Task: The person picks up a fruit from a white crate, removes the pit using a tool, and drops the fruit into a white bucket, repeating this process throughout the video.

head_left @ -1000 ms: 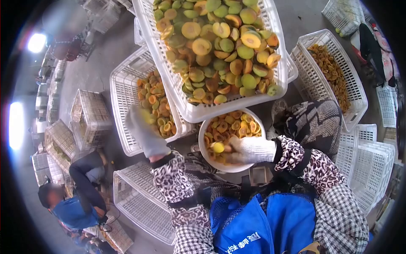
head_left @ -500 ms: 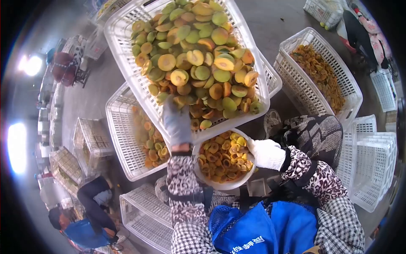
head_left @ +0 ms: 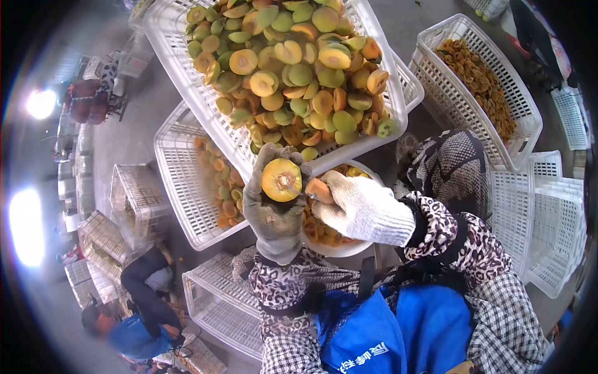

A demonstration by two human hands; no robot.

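Note:
My left hand [head_left: 274, 227], in a soiled grey glove, is closed around a peach half [head_left: 281, 180], cut face up with the pit area showing. My right hand [head_left: 367, 212], in a white knit glove, grips a small tool with an orange-brown handle [head_left: 319, 191]. Its thin metal end reaches the middle of the cut face. Beneath both hands is a white bucket [head_left: 339, 251] of orange fruit pieces, partly covered by them. Just beyond stands a white crate [head_left: 177, 81] heaped with green and yellow peach halves.
A lower crate [head_left: 180, 187] with fruit sits to the left, and another crate [head_left: 430, 81] of orange pieces stands at right. Stacked crates [head_left: 548, 230] are on the far right. A person in blue [head_left: 134, 336] sits at lower left.
My left hand has come back from the heaped crate with a peach half. My right hand has moved left from the bucket's rim, bringing the tool to the fruit.

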